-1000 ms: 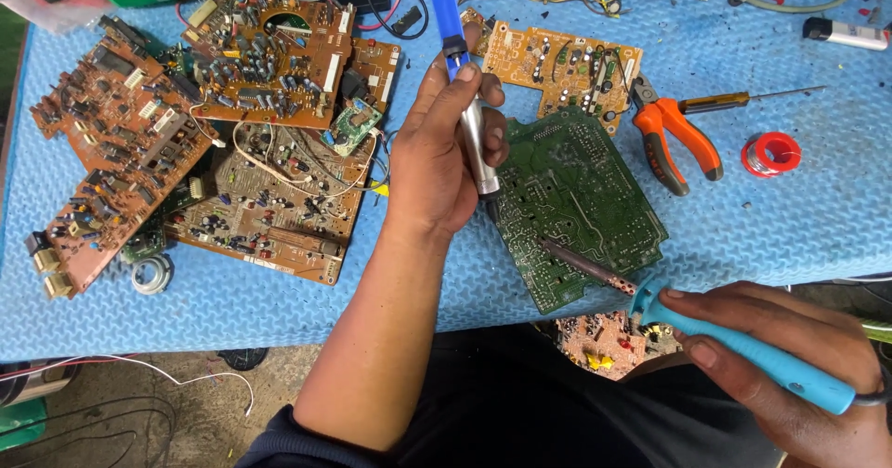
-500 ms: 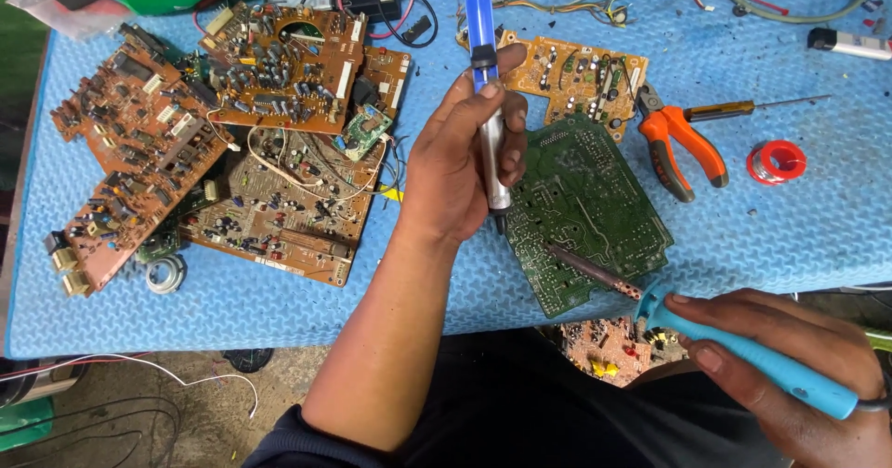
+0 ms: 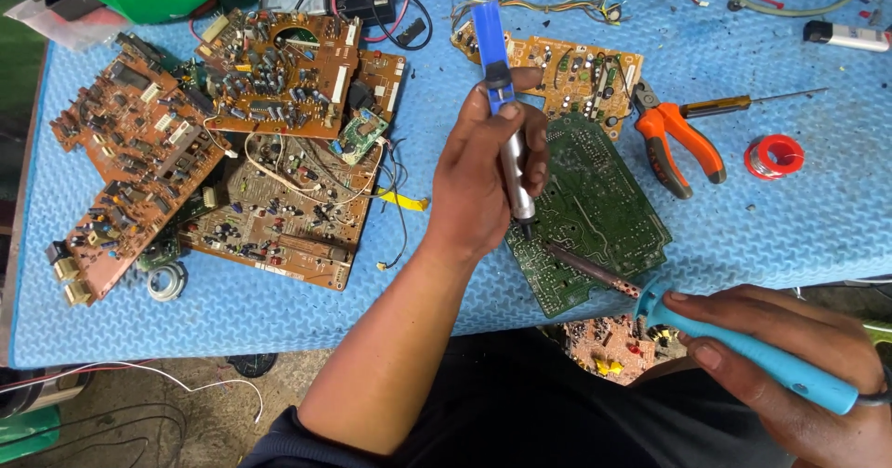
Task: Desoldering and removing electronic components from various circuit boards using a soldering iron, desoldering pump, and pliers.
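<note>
My left hand (image 3: 488, 175) grips a blue and silver desoldering pump (image 3: 503, 105), held upright with its tip down on the near left part of a green circuit board (image 3: 599, 208). My right hand (image 3: 790, 366), at the lower right, holds a light blue soldering iron (image 3: 734, 342). The iron's dark metal tip reaches left onto the green board, ending close to the pump's tip. The green board lies solder side up on the blue mat (image 3: 279, 319).
Several brown circuit boards (image 3: 269, 152) are piled at the left, another (image 3: 576, 68) lies behind the green board. Orange-handled pliers (image 3: 674, 138), a screwdriver (image 3: 743, 105) and a red solder spool (image 3: 773, 157) lie to the right. Another board (image 3: 613, 347) sits below the table edge.
The view has shifted a little. My left hand has brought the pump more upright, with its tip on the green board. The right hand and iron have stayed almost still.
</note>
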